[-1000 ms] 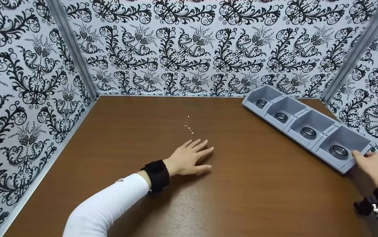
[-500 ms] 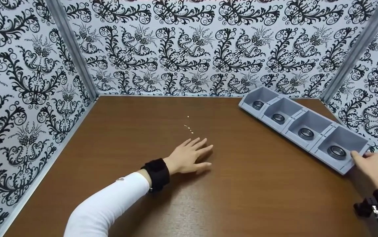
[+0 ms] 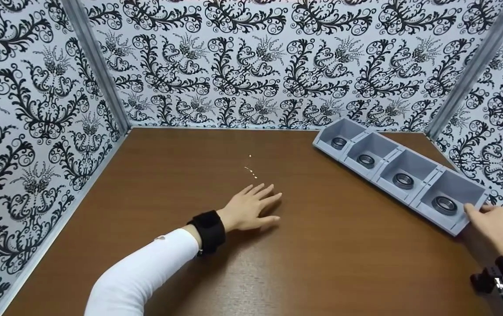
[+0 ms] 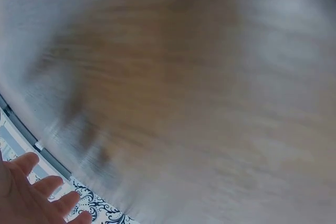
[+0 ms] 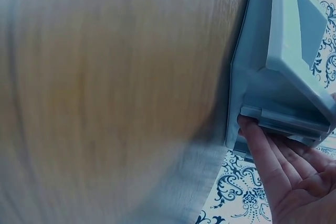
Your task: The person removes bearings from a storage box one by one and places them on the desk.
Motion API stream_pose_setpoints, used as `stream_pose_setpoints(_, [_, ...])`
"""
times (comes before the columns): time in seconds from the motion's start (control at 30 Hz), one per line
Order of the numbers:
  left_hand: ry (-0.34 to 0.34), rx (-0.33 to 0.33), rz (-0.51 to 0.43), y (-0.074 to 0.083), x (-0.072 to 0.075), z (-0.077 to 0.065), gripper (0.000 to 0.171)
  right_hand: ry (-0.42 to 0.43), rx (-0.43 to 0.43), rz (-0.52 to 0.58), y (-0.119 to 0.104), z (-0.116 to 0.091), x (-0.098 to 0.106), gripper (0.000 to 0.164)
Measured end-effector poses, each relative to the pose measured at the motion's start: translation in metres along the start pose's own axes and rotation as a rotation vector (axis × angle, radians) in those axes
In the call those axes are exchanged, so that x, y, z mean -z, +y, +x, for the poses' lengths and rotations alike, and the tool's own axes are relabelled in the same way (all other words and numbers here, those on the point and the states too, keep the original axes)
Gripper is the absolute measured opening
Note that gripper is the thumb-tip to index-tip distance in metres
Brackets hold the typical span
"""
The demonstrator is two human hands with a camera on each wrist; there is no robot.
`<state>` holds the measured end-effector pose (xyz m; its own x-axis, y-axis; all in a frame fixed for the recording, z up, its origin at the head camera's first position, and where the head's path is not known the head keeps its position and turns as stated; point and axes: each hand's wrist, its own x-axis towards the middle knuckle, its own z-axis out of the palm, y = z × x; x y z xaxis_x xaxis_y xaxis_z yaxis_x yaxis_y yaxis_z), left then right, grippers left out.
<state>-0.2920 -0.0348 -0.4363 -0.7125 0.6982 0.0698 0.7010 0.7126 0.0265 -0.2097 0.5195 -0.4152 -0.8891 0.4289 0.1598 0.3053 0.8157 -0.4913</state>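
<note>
A grey row of joined parts bins (image 3: pixel 409 199) lies slantwise at the right of the table in the head view. Each of its several compartments holds one dark metal ball bearing (image 3: pixel 444 205). My right hand (image 3: pixel 497 224) grips the near right end of the row, thumb at the front rim. In the right wrist view, the fingers (image 5: pixel 262 153) reach against the outer end wall, below a ledge on it. Near the middle of the table, my left hand (image 3: pixel 251 208) is palm down with fingers spread, holding nothing; it also shows at the left wrist view's corner.
The brown wooden table (image 3: pixel 321 272) is bounded by black-and-white patterned walls (image 3: pixel 251 66) at the back and both sides. Small pale marks (image 3: pixel 251 171) dot the surface just beyond the left hand. Metal posts (image 3: pixel 98 66) stand at the rear corners.
The row of bins has slid a little left and slightly nearer, and my right hand has moved along with it. My left hand has hardly shifted.
</note>
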Motion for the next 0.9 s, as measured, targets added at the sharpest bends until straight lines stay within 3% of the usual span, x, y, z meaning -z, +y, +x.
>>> stream_pose_setpoints(0.47, [-0.021, 0.019, -0.017, -0.0027, 0.0000, 0.0023, 0.068, -0.019, 0.026, 0.021, 0.0004, -0.0035, -0.0030, 0.065])
stream_pose_setpoints(0.9, [-0.032, 0.028, -0.032, -0.0024, 0.0023, 0.0024, 0.066, -0.052, 0.043, 0.042, -0.0044, -0.0086, -0.0066, 0.064])
